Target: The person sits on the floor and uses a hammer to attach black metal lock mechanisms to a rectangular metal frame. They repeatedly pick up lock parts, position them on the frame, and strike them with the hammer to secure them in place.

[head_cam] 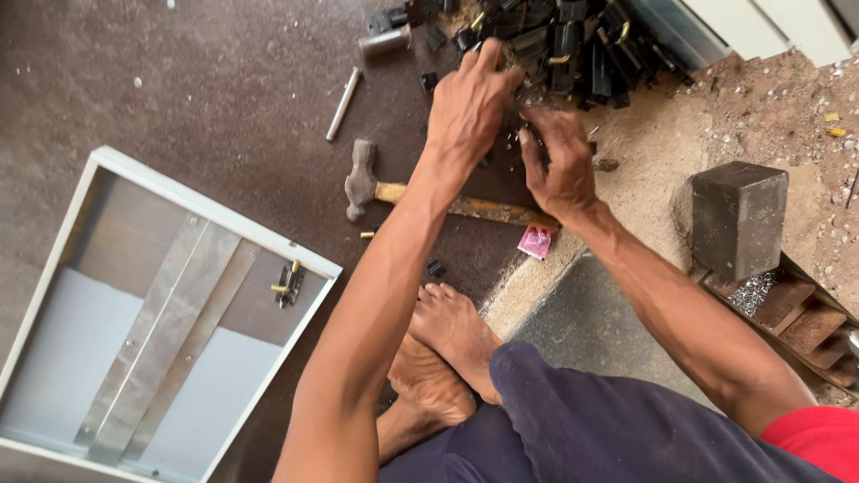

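Note:
My left hand (470, 103) and my right hand (559, 161) reach forward over a dark floor, close together at the near edge of a pile of small black parts with brass bits (559, 40). The fingers of both hands curl around something small and dark between them; what it is stays hidden. A hammer (362, 183) with a wooden handle lies on the floor just below my hands, its handle running under my left wrist. My bare feet (447, 349) are crossed below.
A white metal frame with grey strips (206, 224) lies at the left, a small black part (288, 284) on its rim. A metal rod (344, 103) and a cylinder (385, 41) lie beyond the hammer. A dark block (738, 219) stands on sandy ground at right. A pink packet (535, 241) lies near.

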